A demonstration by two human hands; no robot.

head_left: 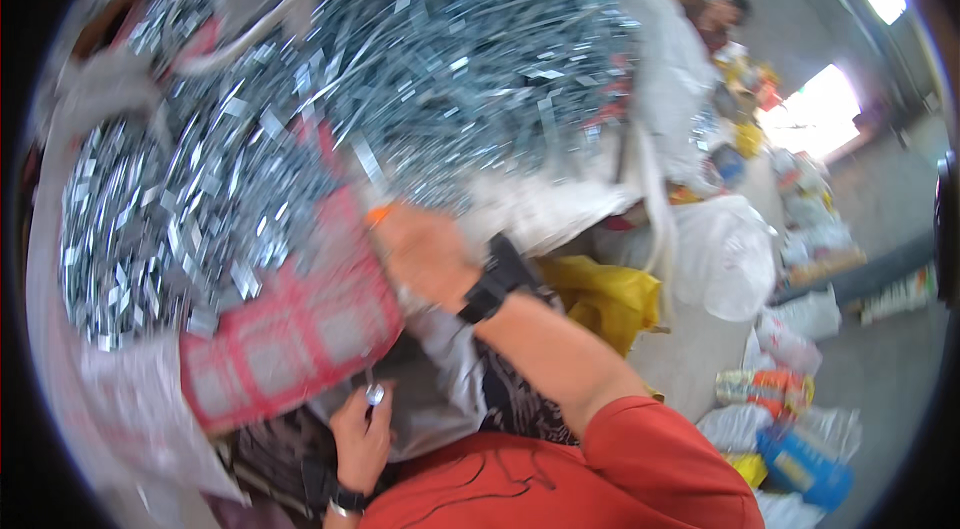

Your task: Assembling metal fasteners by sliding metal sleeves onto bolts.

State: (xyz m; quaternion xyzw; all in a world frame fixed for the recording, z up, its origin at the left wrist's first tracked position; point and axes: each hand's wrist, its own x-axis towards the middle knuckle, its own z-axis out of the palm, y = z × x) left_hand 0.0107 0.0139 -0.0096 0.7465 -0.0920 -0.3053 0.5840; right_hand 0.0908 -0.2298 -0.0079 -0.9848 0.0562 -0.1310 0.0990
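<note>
While left hand (362, 439) pinches small metal piece (374, 394), right hand (425, 251) grips red checked sack (290, 329).

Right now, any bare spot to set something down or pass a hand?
Free: grey floor between yellow bag and white sacks; more at far right. Crowded: metal strips fill the upper left; right hand on the red checked sack, left hand below.

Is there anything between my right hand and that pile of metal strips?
Nothing visible. The right hand, pinching something orange, already reaches the edge of the metal strips. The left hand, lower down, holds a small metal piece by the red checked sack.
</note>
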